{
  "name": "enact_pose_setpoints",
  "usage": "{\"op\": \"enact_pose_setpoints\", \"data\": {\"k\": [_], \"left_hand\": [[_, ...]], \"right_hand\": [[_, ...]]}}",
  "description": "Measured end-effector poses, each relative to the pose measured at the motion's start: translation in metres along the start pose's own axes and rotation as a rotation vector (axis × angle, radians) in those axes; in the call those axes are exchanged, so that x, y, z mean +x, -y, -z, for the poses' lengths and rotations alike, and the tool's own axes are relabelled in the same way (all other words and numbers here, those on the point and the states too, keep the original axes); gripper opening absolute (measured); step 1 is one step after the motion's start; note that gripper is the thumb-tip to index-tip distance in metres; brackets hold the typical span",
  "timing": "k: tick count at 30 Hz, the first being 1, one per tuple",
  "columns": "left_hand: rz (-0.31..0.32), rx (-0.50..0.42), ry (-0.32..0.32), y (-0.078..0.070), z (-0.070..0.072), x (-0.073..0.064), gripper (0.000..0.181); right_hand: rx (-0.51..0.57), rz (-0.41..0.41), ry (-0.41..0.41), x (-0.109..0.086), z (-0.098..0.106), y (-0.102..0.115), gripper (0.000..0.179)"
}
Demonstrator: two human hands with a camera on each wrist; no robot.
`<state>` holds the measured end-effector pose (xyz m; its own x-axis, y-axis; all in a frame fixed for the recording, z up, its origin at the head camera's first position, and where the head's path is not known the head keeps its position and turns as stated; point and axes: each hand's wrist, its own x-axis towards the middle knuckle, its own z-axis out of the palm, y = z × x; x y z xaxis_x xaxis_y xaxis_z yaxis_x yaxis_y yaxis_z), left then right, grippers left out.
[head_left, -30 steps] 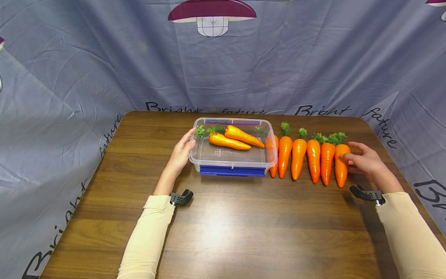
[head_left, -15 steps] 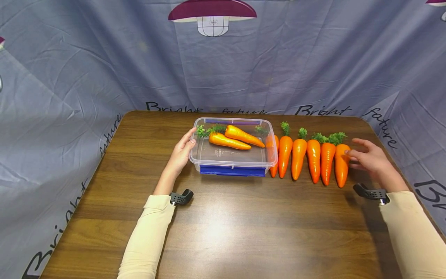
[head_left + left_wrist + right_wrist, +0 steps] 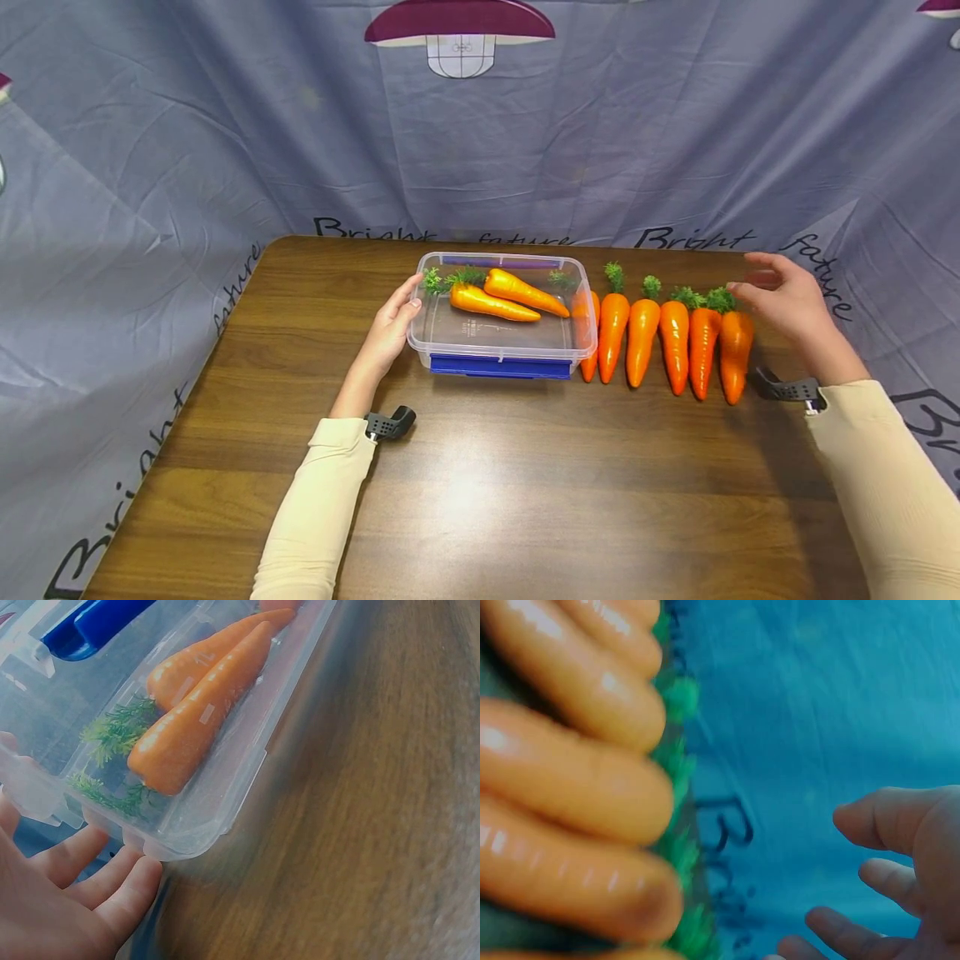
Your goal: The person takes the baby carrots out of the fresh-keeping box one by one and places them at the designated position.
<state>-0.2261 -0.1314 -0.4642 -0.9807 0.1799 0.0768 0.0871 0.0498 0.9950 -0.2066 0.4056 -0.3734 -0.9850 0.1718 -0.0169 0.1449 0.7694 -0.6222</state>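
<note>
A clear plastic food container [image 3: 517, 352] with a blue side latch [image 3: 500, 367] stands on the table. Two orange carrots [image 3: 495, 304] with green tops lie inside it. My left hand [image 3: 387, 333] touches the container's left end; in the left wrist view its fingertips [image 3: 142, 874] rest against the wall. Several more carrots [image 3: 675, 346] form a row to the right of the container, green tops pointing away. Over the top of the rightmost carrot [image 3: 735, 358] hovers my right hand [image 3: 787, 296], fingers spread and holding nothing. Its shadow falls on that carrot.
The wooden table [image 3: 465, 500] has its back edge just behind the container and the carrot tops. A grey-blue printed curtain [image 3: 480, 150] hangs around the back and sides. The leftmost carrot of the row lies close against the container's right wall.
My right hand has moved away from beside the rightmost carrot, back and up toward its green top. The left hand, container and carrots keep their places.
</note>
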Motion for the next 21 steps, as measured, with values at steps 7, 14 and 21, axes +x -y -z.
{"op": "enact_pose_setpoints", "data": {"k": [7, 14, 21], "left_hand": [[0.004, -0.013, -0.001, -0.002, 0.000, -0.001, 0.052], [0.001, -0.008, -0.001, -0.001, 0.001, 0.000, 0.052], [0.006, -0.009, 0.004, -0.001, 0.000, 0.000, 0.051]], "right_hand": [[-0.073, 0.127, 0.157, 0.014, -0.016, 0.067, 0.072], [-0.086, 0.265, 0.265, 0.023, -0.048, 0.130, 0.065], [-0.090, 0.355, 0.341, 0.029, -0.082, 0.176, 0.062]]}}
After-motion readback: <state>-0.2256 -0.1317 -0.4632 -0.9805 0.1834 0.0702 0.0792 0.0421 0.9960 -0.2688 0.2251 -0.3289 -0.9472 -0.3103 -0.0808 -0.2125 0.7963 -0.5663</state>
